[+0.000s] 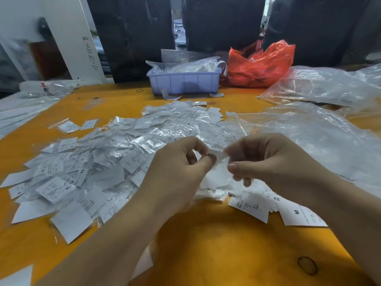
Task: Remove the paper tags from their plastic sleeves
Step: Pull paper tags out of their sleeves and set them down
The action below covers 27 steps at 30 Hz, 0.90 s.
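Sleeved tag (219, 157), above the heap (115, 157), is pinched by left hand (181, 168) and right hand (268, 162); best pull apart gently, steadily.

There is a single view, taken from a camera worn on the person's head. It looks forward and steeply down over an orange table (216, 240), close enough that both forearms enter from the bottom edge and the left hand (177, 168) and right hand (274, 162) sit just below the middle of the frame. The wide-angle lens bends the table's edges and the far uprights outward. Nearest the camera lies bare tabletop; past the hands spreads the heap of sleeved tags (99, 162). Farther off, near the table's back edge, stand a lilac plastic bin (185, 82) and a red plastic bag (261, 65), with dark hanging material behind them. No second view overlaps this one.
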{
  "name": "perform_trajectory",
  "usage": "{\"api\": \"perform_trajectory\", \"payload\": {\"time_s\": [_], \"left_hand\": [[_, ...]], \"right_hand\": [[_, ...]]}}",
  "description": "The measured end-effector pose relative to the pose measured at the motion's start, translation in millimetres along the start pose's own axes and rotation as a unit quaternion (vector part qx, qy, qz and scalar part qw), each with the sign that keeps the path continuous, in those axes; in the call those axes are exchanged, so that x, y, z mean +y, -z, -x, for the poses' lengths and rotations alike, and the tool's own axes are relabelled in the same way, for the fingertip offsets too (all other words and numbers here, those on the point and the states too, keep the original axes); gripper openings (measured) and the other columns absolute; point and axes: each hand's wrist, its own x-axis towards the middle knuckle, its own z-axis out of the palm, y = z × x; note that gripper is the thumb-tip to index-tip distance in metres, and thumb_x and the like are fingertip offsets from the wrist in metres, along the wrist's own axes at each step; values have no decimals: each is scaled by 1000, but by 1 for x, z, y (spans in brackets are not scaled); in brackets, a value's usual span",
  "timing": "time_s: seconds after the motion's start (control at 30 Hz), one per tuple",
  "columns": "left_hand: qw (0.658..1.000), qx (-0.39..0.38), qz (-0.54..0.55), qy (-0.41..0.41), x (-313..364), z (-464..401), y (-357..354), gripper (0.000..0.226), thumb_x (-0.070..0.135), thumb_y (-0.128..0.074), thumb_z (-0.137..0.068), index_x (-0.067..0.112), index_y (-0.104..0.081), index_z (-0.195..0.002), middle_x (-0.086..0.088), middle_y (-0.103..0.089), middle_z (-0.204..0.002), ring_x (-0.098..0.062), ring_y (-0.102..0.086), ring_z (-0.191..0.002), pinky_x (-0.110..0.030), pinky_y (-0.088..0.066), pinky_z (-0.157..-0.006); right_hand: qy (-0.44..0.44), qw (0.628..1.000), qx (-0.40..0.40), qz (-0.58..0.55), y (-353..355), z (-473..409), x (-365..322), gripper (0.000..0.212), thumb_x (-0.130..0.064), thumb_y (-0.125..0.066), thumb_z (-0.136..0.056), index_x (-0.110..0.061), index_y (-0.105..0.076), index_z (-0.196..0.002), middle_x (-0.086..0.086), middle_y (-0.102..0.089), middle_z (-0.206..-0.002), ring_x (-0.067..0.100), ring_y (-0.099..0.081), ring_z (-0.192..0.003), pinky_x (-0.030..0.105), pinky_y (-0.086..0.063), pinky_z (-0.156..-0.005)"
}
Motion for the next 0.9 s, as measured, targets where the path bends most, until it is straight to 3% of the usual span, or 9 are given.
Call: {"api": "perform_trajectory", "payload": {"time_s": [0.1,0.2,0.27,0.47,0.57,0.7,0.83,0.9], "left_hand": [[1000,24,4,-4,1,-2,1,16,30,-65,-91,25,-62,-76,6,-44,-47,-6,-42,-42,-16,-35,-42],[999,42,13,-2,1,-2,4,18,32,-60,-94,25,-62,-78,-7,-57,-63,-14,-58,-61,-15,-45,-48],[999,48,23,8,1,-2,5,20,33,-58,-95,24,-62,-78,-8,-61,-69,-11,-61,-67,-12,-45,-49],[997,48,59,22,4,-2,6,25,30,-53,-98,17,-62,-78,-8,-60,-71,2,-60,-65,-7,-41,-49],[998,45,48,13,5,-1,6,23,24,-52,-98,19,-61,-78,2,-58,-61,2,-57,-59,-7,-41,-49],[999,49,-23,-4,8,1,5,16,33,-51,-86,23,-56,-74,17,-52,-55,-2,-47,-55,-18,-45,-49],[997,54,-48,1,14,5,3,18,36,-45,-74,20,-52,-74,5,-53,-65,-11,-47,-61,-39,-47,-56],[998,47,-52,3,14,6,3,20,36,-47,-73,19,-54,-77,-2,-59,-72,-17,-51,-67,-38,-47,-56]], "right_hand": [[5,1000,12,1,-1,0,0,14,-1,-71,-81,-13,-71,-90,8,-70,-69,22,-67,-61,25,-52,-54],[0,1000,24,-16,-1,0,-2,13,-5,-72,-82,-13,-70,-92,8,-70,-69,18,-65,-58,24,-52,-53],[-3,999,27,-40,0,1,-4,17,-12,-74,-78,-11,-69,-94,9,-70,-68,17,-63,-56,23,-51,-52],[-22,993,47,-106,0,1,-5,37,-22,-75,-65,-9,-66,-99,8,-67,-63,23,-59,-54,25,-49,-49],[-38,987,51,-144,0,0,-5,44,-25,-78,-60,-11,-65,-100,6,-65,-61,24,-58,-54,26,-47,-47],[-57,977,47,-202,-1,-1,-6,55,-23,-80,-56,-11,-63,-106,6,-64,-61,21,-58,-52,26,-48,-44],[-73,965,37,-249,-2,0,-10,54,-12,-76,-62,-9,-60,-113,10,-67,-68,19,-63,-53,26,-50,-46],[-80,962,32,-257,-3,1,-11,53,-7,-73,-63,-8,-60,-114,13,-69,-72,21,-66,-59,26,-53,-50]]}}
